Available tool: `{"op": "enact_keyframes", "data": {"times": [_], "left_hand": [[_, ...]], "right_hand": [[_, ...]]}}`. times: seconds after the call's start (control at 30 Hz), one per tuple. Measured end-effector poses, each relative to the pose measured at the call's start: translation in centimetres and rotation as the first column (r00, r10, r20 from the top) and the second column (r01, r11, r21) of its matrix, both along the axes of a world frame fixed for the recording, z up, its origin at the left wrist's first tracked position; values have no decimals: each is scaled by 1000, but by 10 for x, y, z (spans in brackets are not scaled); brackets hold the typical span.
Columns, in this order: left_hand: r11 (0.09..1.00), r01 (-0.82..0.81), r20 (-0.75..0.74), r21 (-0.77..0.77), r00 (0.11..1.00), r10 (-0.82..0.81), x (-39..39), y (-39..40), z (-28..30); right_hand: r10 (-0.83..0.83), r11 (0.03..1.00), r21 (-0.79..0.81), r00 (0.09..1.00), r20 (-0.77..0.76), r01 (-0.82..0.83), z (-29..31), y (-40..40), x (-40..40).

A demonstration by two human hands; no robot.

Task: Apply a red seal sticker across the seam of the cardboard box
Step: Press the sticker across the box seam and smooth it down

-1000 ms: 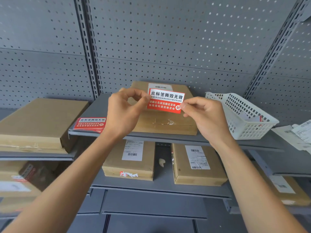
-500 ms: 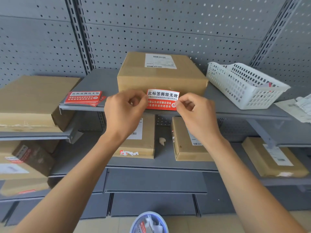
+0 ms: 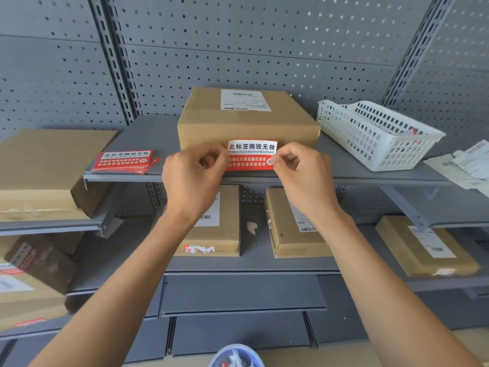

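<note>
A brown cardboard box [image 3: 246, 120] with a white shipping label on top stands on the grey upper shelf [image 3: 148, 136]. A red and white seal sticker [image 3: 251, 154] is held flat against the box's front face, low down. My left hand [image 3: 193, 176] pinches the sticker's left edge and my right hand [image 3: 301, 173] pinches its right edge. The front seam of the box is hidden behind the sticker and my fingers.
A stack of red seal stickers [image 3: 124, 161] lies on the shelf left of the box. A white plastic basket [image 3: 375, 133] stands to the right. More cardboard boxes [image 3: 217, 234] fill the lower shelf and the left shelf [image 3: 47, 165]. Loose papers [image 3: 465, 165] lie far right.
The sticker, held in both hands, has come down from above the box top to the box's front face. My view has dropped with it.
</note>
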State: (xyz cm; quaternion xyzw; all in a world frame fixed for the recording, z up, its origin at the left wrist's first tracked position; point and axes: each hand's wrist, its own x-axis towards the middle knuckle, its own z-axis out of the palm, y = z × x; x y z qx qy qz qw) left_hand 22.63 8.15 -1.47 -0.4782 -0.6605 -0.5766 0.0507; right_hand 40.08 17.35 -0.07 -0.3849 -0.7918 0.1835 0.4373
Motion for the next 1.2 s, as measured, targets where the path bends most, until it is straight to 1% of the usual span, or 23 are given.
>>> {"op": "enact_keyframes", "data": {"times": [0.27, 0.53, 0.9, 1.2], "left_hand": [[999, -43, 2, 1, 999, 43, -2, 3, 2], [997, -77, 7, -31, 997, 77, -2, 8, 4], [994, -99, -25, -51, 995, 98, -4, 9, 5], [988, -145, -35, -47, 989, 144, -4, 13, 4]], "right_hand": [[-6, 1000, -13, 1000, 25, 6, 1, 2, -4], [-17, 1000, -1, 999, 36, 17, 1, 3, -6], [-70, 997, 46, 997, 45, 68, 0, 5, -12], [-148, 987, 75, 984, 96, 141, 3, 4, -18]]}}
